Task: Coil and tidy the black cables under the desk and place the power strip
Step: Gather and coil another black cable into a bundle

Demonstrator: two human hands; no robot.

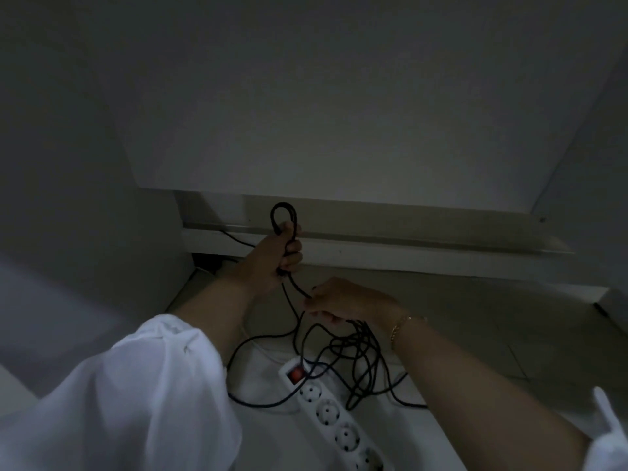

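Holding a small loop of black cable [295,219] tight in our left hand [272,260], we pinch the same cable lower down with our right hand [343,300]. The loose tangle [356,351] lies just under the right hand, nearer us. The white power strip [328,411] lies beside it, pointing toward us.

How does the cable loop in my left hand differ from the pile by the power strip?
The loop is tidy, raised in the left hand's grip; the pile is a loose tangle by the power strip. The loop is small; the pile sprawls wider. Both are black cable.
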